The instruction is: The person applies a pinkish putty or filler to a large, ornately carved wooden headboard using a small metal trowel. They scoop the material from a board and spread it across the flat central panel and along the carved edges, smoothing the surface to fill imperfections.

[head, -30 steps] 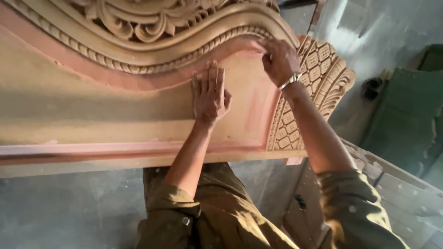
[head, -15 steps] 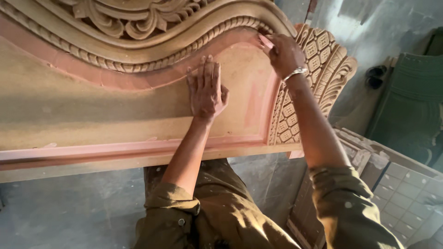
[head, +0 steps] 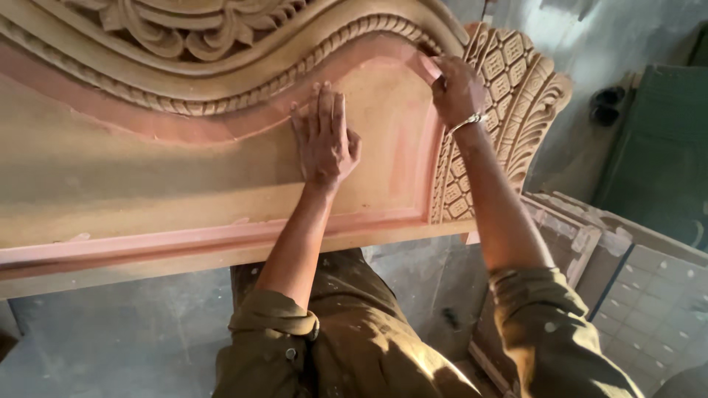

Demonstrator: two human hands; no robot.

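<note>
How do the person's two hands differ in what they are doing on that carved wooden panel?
The left hand lies flat, fingers spread, on the smooth middle of the carved wooden panel; the right hand is bunched, fingertips pressed to the curved pinkish moulding at the upper corner. The right hand sits higher and nearer the lattice carving; the left sits lower. The right wrist wears a metal bracelet; the left is bare. Both touch the panel.

The carved wooden headboard (head: 184, 184) runs off the top and left edges, and the right hand (head: 457, 92) hides whatever its fingers pinch.
</note>
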